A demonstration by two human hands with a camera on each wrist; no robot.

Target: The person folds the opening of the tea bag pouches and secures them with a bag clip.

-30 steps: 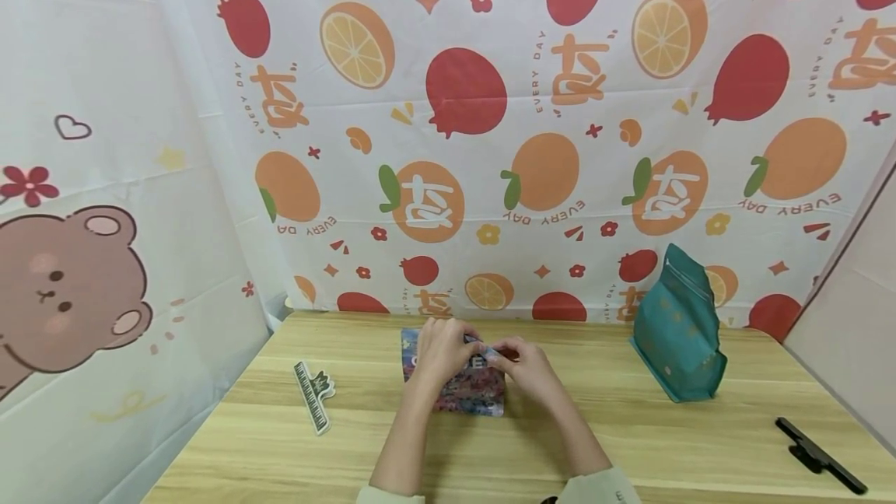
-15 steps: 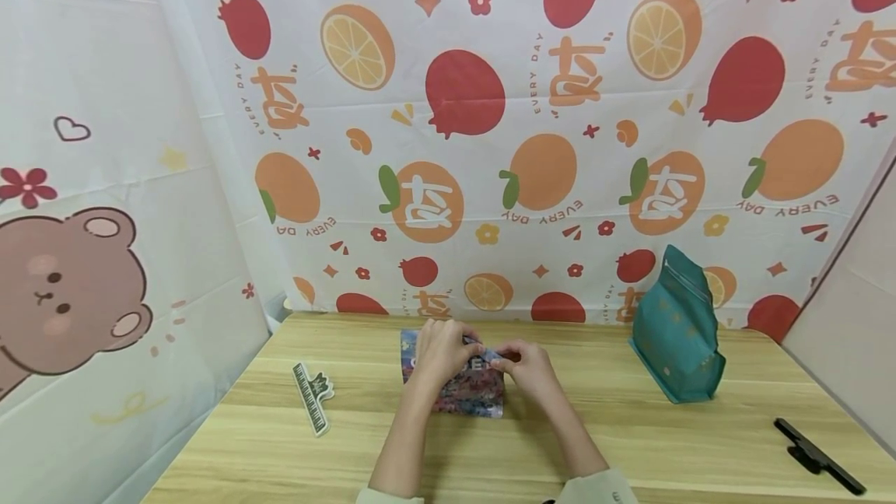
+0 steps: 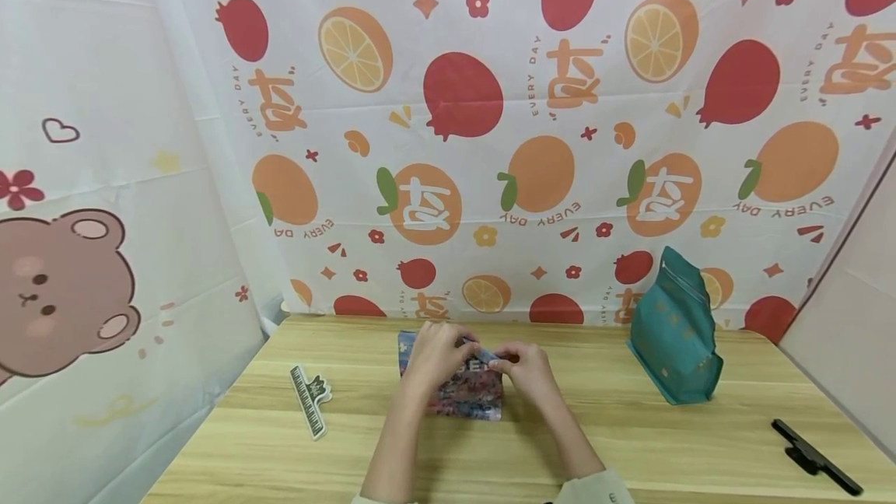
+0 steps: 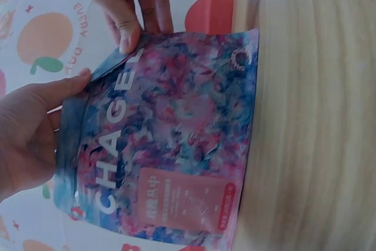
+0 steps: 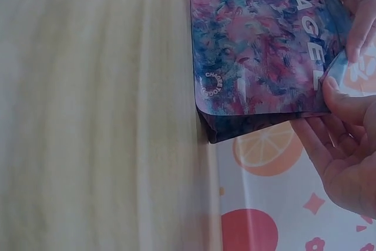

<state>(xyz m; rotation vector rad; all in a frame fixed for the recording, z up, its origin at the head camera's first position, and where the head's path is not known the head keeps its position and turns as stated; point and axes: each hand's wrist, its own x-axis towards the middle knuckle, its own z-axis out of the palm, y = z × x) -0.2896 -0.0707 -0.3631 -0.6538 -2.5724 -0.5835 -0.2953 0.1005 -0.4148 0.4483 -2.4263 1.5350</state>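
Head view: left hand (image 3: pixel 435 355) and right hand (image 3: pixel 526 370) meet over colourful pouch (image 3: pixel 462 381) mid-surface (image 3: pixel 630 442) | fingers (image 4: pixel 126 27) of both pinch its top edge, seemingly pulling it apart | teal bag (image 3: pixel 675 329) stands well right | piano-key clip (image 3: pixel 310 399) left, black clip (image 3: pixel 812 456) far right

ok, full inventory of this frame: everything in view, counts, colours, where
Patterned pouch: 1, pink and blue, table centre, top edge pinched by both hands.
Standing pouch: 1, teal, upright, back right.
Keyboard-print clip: 1, black and white, flat, left of the hands.
Black clip: 1, black, front right.
Table: 1, light wood.
Fruit-print cloth: 1, white with orange and red, backdrop.
Left hand: on the patterned pouch.
Right hand: on the patterned pouch.
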